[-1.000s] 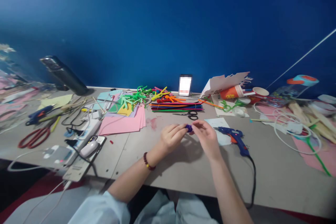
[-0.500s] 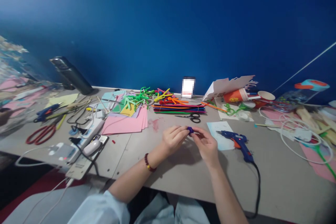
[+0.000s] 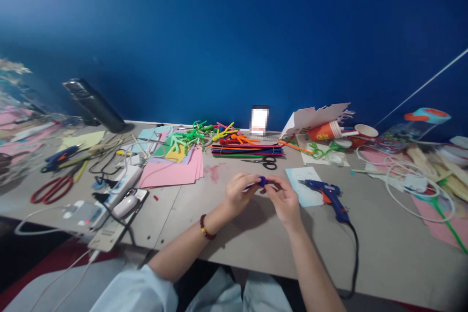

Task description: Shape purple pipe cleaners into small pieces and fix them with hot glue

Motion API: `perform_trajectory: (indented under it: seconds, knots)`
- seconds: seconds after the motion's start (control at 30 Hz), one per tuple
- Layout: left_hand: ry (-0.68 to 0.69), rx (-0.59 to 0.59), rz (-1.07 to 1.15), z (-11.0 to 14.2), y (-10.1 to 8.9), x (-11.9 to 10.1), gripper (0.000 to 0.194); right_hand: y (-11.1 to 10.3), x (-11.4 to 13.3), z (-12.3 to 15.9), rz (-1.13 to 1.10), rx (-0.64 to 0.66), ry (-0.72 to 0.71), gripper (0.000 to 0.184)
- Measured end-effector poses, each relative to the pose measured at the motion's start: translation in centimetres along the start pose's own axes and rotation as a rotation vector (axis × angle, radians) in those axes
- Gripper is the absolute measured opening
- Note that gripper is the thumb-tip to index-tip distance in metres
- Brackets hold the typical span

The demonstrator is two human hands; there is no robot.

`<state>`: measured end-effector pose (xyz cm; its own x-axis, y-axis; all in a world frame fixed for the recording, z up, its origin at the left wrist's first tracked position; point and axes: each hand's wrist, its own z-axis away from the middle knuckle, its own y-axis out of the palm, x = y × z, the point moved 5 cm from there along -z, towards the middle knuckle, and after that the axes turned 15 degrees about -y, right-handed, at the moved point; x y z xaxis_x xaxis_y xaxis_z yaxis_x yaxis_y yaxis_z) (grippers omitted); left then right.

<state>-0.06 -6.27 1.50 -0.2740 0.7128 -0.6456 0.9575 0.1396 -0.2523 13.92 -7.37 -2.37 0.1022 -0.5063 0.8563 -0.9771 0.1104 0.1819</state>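
Between my fingertips is a small, dark purple piece of pipe cleaner (image 3: 262, 182), bunched or coiled; its exact shape is partly hidden. My left hand (image 3: 238, 193) pinches it from the left, and a purple end shows under those fingers. From the right, my right hand (image 3: 284, 198) holds the same piece with thumb and fingers. Both hands are just above the grey table (image 3: 226, 248). Beyond them lie black-handled scissors (image 3: 269, 163) and a bundle of coloured pipe cleaners (image 3: 248, 150). A blue glue gun (image 3: 331, 194) rests right of my right hand, by a pale blue sheet (image 3: 302, 178).
Pink paper (image 3: 170, 175) and bent green pipe cleaners (image 3: 190, 139) lie at the back left. Farther left are a power strip (image 3: 126, 180), a phone (image 3: 106, 236), and red-handled scissors (image 3: 54, 189). Orange paper cups (image 3: 324, 131) lie at the back right. The glue gun's cord (image 3: 356, 253) trails forward.
The fingers of my left hand have shifted and opened slightly, so more of the purple piece shows. Both hands still hold it. The whole view has moved a little.
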Motion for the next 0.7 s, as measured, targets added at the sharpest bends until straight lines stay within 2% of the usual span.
perform_trajectory:
  seconds: [0.27,0.4,0.7]
  knots:
    - [-0.172,0.067,0.096,-0.1,0.1,0.5,0.016,0.0,-0.1,-0.1,-0.063,-0.017,0.077,0.023]
    - [-0.355,0.117,0.183,0.1,0.5,1.4,0.014,0.0,-0.1,-0.1,-0.059,-0.026,0.097,0.024]
    - [-0.76,0.196,0.338,0.8,1.4,3.9,0.023,-0.4,-1.4,0.1,-0.121,-0.082,0.159,0.024]
